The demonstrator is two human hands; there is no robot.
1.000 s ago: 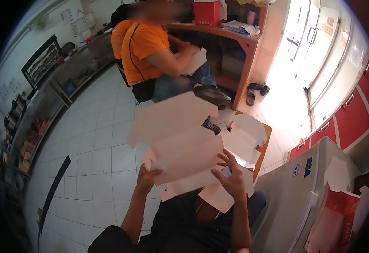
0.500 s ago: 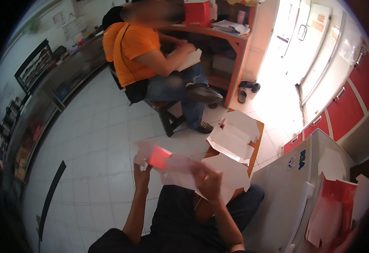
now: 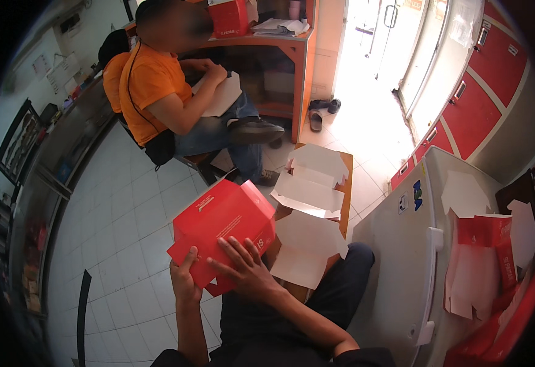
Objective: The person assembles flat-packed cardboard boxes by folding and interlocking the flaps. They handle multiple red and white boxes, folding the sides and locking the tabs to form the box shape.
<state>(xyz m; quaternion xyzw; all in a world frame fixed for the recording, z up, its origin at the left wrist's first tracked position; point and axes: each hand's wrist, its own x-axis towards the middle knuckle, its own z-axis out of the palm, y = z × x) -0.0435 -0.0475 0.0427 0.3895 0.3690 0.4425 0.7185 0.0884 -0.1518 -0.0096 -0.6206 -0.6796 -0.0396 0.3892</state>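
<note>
A red cardboard food box (image 3: 221,211), partly folded, is tilted over my lap with its printed outer side up. My left hand (image 3: 185,278) grips its near left corner, thumb on top and the other fingers hidden beneath. Flat on the red face, with fingers spread, lies my right hand (image 3: 246,269). Just to the right, an unfolded box with its white inside up (image 3: 307,244) sits by my knee. Beyond it is another open white-sided box (image 3: 313,174); both rest on a wooden bench (image 3: 349,177).
Ahead on the left, a seated person in an orange shirt (image 3: 157,92) holds a white card piece (image 3: 223,96). A low white fridge (image 3: 396,269) stands at my right, with red and white boxes (image 3: 478,257) on it. Shoes (image 3: 317,120) lie near the bright doorway.
The carton in my hands has turned from its pale inside to its red outer face. My right hand now presses flat on it. The whole view has shifted, moving the scene leftward.
</note>
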